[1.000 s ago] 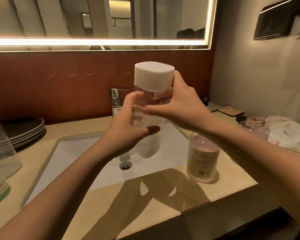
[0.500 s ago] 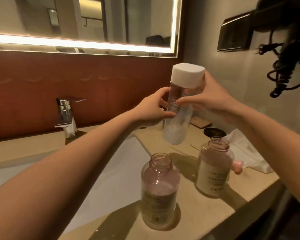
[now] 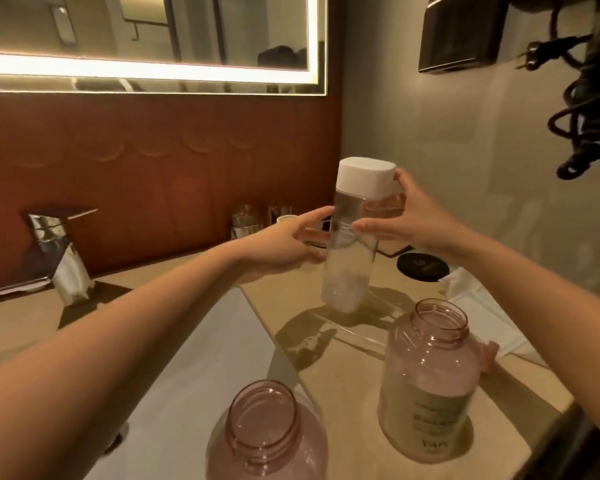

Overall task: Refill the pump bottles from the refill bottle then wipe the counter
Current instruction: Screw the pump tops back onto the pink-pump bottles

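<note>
The left hand (image 3: 284, 247) has its fingers spread wide, tips just touching the refill bottle (image 3: 347, 258). The right hand (image 3: 416, 223) fingers wrap it under the cap (image 3: 366, 176), still on. On the bench (image 3: 354, 393), an open pump bottle (image 3: 267, 441) stands below the left fingers and another pump bottle (image 3: 426, 386) below the right. With only one hand really gripping slick plastic, I'd say a slip while uncapping could topple them.
</note>
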